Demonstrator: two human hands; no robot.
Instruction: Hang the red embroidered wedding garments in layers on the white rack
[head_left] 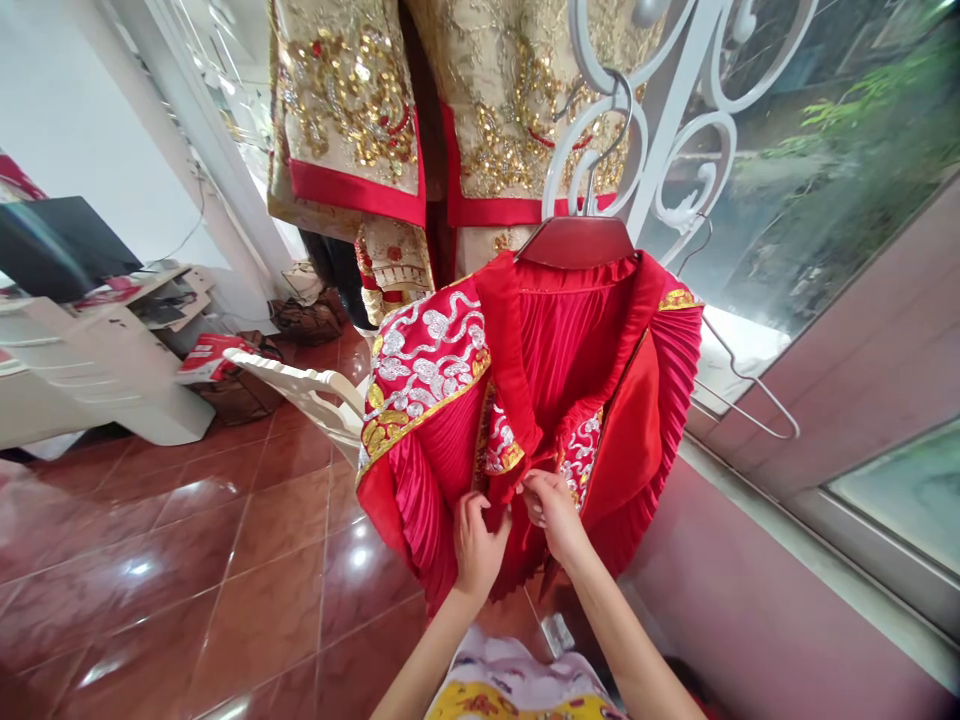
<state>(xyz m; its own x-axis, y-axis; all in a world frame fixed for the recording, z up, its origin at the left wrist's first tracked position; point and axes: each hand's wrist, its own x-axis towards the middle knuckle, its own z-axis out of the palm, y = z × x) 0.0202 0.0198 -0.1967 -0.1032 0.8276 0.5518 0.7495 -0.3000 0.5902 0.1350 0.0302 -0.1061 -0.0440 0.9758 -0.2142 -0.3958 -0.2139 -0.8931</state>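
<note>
A red pleated garment (pixel 442 450) with silver and gold embroidery hangs from a dark red hanger (pixel 577 243) in front of me. Both of my hands are at its front edge, below the collar opening. My left hand (pixel 478 545) has its fingers curled around the red cloth at the left front edge. Close beside it, my right hand (pixel 551 510) pinches the red cloth near an embroidered strip (pixel 581 455). Fingertips on both sides are partly hidden in the folds.
Gold-sequined garments (pixel 352 110) hang behind, next to a white scrolled metal grille (pixel 675 110). An unused wire hanger (pixel 750 390) hangs at the right by the window. A cream chair (pixel 315 395) stands to the left, with a white desk (pixel 97 370) and dark monitor (pixel 67 245) beyond.
</note>
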